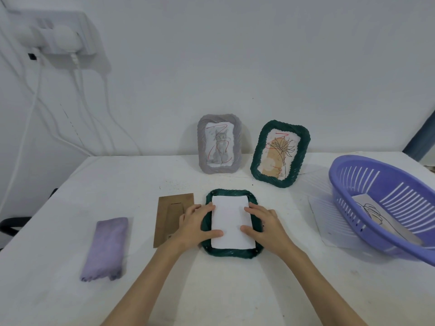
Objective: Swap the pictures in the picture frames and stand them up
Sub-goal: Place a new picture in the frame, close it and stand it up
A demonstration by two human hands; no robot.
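Green face-down frame point(231, 252), white picture point(230, 222) inside.

Centre of the frame: dark green braided frame point(231, 252) around plain white paper point(230, 222). Left of it: brown backing board point(169, 208), lilac cloth point(106, 245). Above: grey frame point(202, 147) with grey cat, dark green frame point(303, 142) with tan plant sketch. Right edge: purple slotted basket point(376, 182).
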